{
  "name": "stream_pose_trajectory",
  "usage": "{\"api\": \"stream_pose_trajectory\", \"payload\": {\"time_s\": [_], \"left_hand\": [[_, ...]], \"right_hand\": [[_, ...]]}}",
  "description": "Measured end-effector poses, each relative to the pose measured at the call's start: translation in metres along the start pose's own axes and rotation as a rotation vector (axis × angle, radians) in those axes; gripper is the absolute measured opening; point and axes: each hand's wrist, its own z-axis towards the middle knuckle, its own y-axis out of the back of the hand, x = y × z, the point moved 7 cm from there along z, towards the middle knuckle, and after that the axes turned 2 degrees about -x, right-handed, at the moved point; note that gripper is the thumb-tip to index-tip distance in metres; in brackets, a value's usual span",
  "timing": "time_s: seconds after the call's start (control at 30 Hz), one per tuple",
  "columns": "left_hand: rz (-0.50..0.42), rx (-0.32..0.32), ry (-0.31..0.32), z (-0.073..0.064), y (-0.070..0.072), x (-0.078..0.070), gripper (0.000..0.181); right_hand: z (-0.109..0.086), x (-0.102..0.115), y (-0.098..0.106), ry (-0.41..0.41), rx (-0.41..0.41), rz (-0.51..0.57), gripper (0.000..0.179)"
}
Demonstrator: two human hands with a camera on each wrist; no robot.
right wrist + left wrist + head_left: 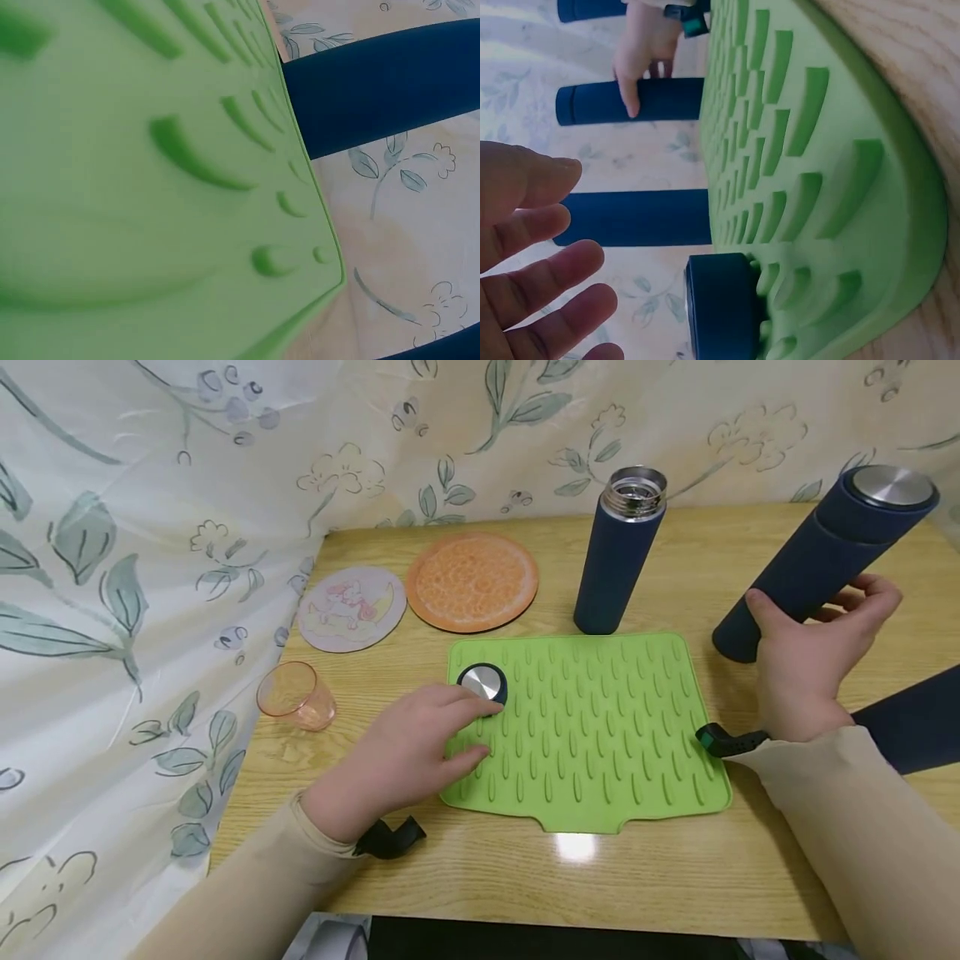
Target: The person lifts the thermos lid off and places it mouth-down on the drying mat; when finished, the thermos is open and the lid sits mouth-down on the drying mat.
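My right hand [813, 660] grips a capped navy thermos [806, 568] around its lower half, right of the green mat; thumb and fingers lie on either side of it. Beyond the mat's back edge, a second navy thermos [618, 560] stands uncapped, its steel neck showing. Its round lid [483, 683], navy with a silver top, sits on the left part of the green ridged mat [592, 727]. Over that lid reaches my left hand [412, 743], fingers loosely spread. In the left wrist view those fingers hang apart from the lid [724, 307] and hold nothing.
At the left stand a pink glass [300, 697], a pale round coaster [352, 608] and an orange round mat [472, 581]. Another navy bottle [911, 718] is partly hidden behind my right forearm. A flowered cloth [450, 435] hangs behind and left of the wooden table [495, 877].
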Motion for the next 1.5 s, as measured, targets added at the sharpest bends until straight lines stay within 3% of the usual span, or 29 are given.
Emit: {"api": "stream_pose_trajectory", "payload": {"time_s": [0.13,0.23,0.37,0.5,0.6,0.7,0.8,0.9,1.03,1.23,1.4,1.5], "left_hand": [[-0.002,0.025,-0.001,0.001,-0.004,-0.002,0.046],[0.003,0.030,-0.006,0.002,-0.006,-0.002,0.046],[0.014,0.023,-0.023,0.002,-0.006,-0.003,0.044],[0.022,-0.018,-0.060,0.002,-0.003,-0.006,0.041],[0.004,-0.105,-0.122,0.001,0.007,-0.011,0.039],[-0.053,-0.246,-0.209,0.000,0.021,-0.021,0.040],[-0.120,-0.396,-0.303,-0.002,0.036,-0.033,0.045],[-0.195,-0.478,-0.380,-0.002,0.047,-0.044,0.052],[-0.303,-0.436,-0.441,0.001,0.051,-0.057,0.061],[-0.322,-0.337,-0.476,0.005,0.048,-0.067,0.065],[-0.344,-0.312,-0.449,0.004,0.049,-0.063,0.063],[-0.363,-0.305,-0.400,0.005,0.052,-0.059,0.060]], "right_hand": [[-0.011,0.002,0.002,0.044,0.004,-0.056,0.082],[-0.028,0.011,0.004,0.138,0.022,-0.057,0.079],[-0.056,0.032,0.006,0.390,0.066,-0.005,0.076],[-0.085,0.047,0.003,0.640,0.218,0.084,0.077],[-0.107,0.052,0.000,0.775,0.361,0.079,0.080],[-0.127,0.055,-0.003,0.877,0.476,-0.012,0.080],[-0.146,0.058,-0.008,1.005,0.563,-0.113,0.080],[-0.163,0.059,-0.014,1.135,0.620,-0.202,0.089],[-0.180,0.056,-0.020,1.261,0.694,-0.239,0.073],[-0.193,0.060,-0.027,1.369,0.751,-0.337,0.087],[-0.197,0.063,-0.030,1.386,0.791,-0.377,0.089],[-0.198,0.064,-0.033,1.384,0.813,-0.378,0.086]]}}
